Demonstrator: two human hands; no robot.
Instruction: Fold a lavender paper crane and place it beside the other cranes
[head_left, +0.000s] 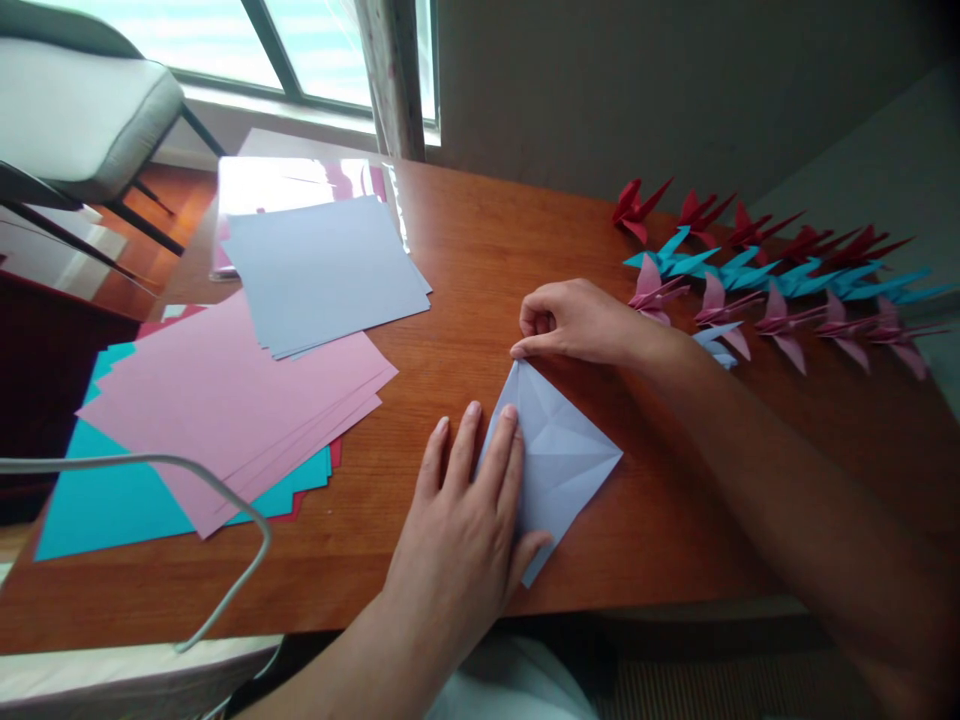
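A folded pale blue paper (559, 455) lies on the wooden table (480, 260) near its front edge, creased into a kite-like shape. My left hand (465, 520) lies flat on the paper's left side, fingers stretched out. My right hand (577, 322) is curled, its fingertips pinching or pressing the paper's top corner.
Stacks of loose sheets lie to the left: pale blue (322, 270), pink (232, 400), teal (112, 500). Rows of folded paper cranes in red (637, 208), teal (675, 258) and pink (780, 325) line the right. A chair (75, 110) stands far left. A white cable (225, 500) loops over the front left.
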